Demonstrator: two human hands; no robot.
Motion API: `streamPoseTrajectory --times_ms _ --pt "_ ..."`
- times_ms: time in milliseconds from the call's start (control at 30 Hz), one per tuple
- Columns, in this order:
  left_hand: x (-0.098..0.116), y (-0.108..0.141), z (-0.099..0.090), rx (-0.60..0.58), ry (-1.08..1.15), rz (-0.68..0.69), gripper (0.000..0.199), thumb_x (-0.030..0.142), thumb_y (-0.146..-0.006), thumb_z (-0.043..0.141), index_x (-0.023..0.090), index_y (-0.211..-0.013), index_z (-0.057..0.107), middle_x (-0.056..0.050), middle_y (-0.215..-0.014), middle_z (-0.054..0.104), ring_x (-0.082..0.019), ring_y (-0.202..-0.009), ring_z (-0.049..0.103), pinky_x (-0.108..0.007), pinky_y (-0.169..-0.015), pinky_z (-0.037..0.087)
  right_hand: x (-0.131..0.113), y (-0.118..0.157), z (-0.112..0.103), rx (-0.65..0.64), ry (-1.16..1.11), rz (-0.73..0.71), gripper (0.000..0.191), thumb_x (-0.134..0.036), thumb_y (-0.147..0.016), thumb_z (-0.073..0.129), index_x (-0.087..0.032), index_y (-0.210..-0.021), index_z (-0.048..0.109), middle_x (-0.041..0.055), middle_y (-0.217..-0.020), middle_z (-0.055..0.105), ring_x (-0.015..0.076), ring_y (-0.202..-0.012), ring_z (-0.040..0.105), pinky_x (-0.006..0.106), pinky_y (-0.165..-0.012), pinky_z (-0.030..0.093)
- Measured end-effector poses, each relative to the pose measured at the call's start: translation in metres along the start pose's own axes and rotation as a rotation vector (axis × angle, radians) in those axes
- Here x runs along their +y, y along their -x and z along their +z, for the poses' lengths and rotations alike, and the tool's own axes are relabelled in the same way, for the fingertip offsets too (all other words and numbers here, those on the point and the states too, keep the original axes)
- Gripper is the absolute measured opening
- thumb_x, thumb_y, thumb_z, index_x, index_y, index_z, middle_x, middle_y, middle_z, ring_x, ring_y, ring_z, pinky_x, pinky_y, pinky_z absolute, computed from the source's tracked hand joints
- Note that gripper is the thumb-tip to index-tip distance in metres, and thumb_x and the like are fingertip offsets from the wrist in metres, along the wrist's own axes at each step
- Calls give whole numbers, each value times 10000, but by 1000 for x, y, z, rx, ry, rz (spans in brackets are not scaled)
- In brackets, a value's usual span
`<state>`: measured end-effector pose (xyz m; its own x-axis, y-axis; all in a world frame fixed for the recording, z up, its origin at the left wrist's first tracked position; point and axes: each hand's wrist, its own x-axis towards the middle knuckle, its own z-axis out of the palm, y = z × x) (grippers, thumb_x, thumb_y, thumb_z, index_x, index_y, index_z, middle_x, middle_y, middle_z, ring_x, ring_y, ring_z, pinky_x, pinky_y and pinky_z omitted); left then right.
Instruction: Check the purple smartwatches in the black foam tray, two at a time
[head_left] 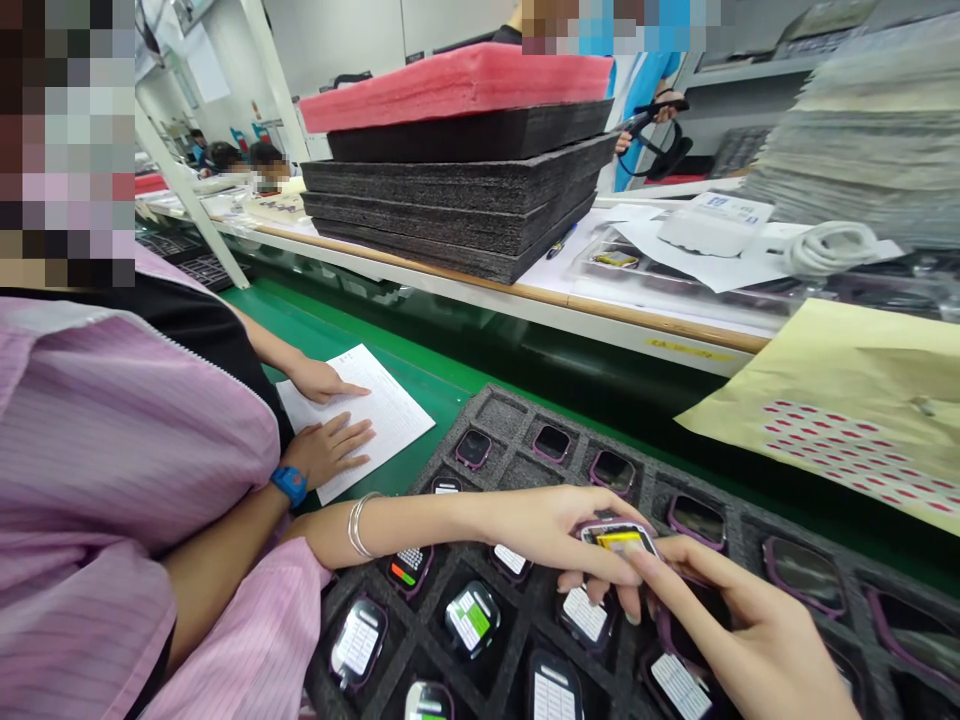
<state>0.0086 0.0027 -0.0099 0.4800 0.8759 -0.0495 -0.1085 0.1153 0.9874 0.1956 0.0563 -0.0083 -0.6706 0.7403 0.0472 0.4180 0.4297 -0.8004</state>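
Left hand (555, 530) is reaching in from the left, two thin bracelets (360, 527) circling its wrist; its fingers are grasping a small purple-rimmed unit (616, 526); right hand (750, 610) is coming in from lower right, its fingers also closing on that unit, thumb resting at the yellow piece (611, 541) showing in its open face; so the unit is sitting between both hands, over the dark foam tray (532, 468); fingers are partly hiding it.

Tray is lying on the green desk (405, 460); its compartments are holding more purple-rimmed units, some showing dark screens (553, 443), others showing white labels (358, 640), one label (471, 613) partly green; some units are sitting below the hands, partly covered.

At left a co-worker in a pink striped top (127, 420) is keeping both hands on a white sheet (401, 405); one wrist is wearing a blue band (291, 485).

Behind, a raised white shelf (487, 290) is carrying stacked black foam (420, 195) with red foam (465, 85) on top; a white cable (832, 245) is lying coiled farther right; yellowish paper (840, 400) is jutting out below it.
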Motion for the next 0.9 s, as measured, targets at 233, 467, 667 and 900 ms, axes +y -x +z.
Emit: streamPoseTrajectory --times_ms 233,467,667,900 --pt "-6 -3 0 -12 -48 -41 205 140 -887 560 145 -1073 476 37 -700 618 -71 -517 552 -184 -462 426 4 0 -1 -14 -8 38 325 -524 -831 564 -219 -791 668 13 -679 632 187 -575 592 221 -397 398" --pt "-6 -2 -2 -39 -136 4 199 197 -897 556 160 -1064 455 36 -686 598 -79 -531 540 -175 -441 396 0 -2 -1 -1 23 -44 365 -515 -857 528 -221 -685 660 16 -656 648 210 -629 622 268 -629 512" --pt "-7 -1 -1 -26 -196 41 179 220 -902 545 150 -1051 475 33 -691 585 -76 -529 515 -185 -468 406 2 -5 1 -20 24 -79 323 -491 -846 556 -221 -723 685 13 -684 656 205 -641 626 260 -668 516" --pt "-3 2 0 -17 -210 29 185 201 -901 543 140 -1068 494 40 -655 576 -77 -525 512 -189 -491 409 3 -4 0 -38 -52 -24 298 -498 -835 583 -219 -791 676 16 -690 675 223 -669 649 276 -676 524"
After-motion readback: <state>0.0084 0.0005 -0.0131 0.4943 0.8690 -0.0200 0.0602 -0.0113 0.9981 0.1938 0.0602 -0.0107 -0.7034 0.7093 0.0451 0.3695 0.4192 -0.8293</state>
